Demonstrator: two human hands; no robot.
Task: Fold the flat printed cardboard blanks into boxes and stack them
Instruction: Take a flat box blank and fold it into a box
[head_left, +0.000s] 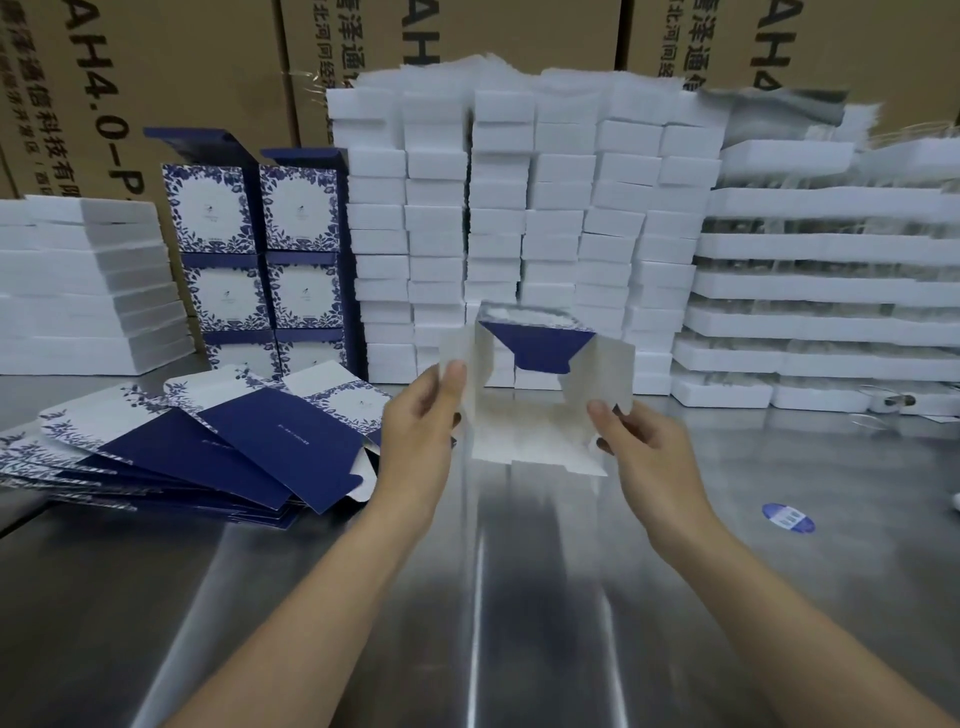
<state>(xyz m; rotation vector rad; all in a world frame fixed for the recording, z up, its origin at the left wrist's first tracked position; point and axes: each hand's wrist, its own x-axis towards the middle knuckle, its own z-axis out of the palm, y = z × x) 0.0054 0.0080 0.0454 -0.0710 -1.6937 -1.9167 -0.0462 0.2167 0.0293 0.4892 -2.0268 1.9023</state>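
A half-opened blank (535, 405) was held above the bench (519, 571), its side flaps pinched by the left hand (421, 426) and right hand (644, 447). It seemed light, thin and easily creased; gripping near the fold lines was judged best.

Both hands (421, 415) (644, 441) grip blurred, seemingly half-opened blank (535, 410) above table (519, 597).

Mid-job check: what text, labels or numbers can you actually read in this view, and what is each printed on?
"AH4.0-P": left brown corrugated shipping carton, cut off.
"AH": right brown shipping carton, partial.
Chinese characters on these cartons: legible, cropped.
Folded blue-and-white floral boxes: logo too small.
Fanned navy flat blanks: line blurred.
Blue oval sticker: unreadable.
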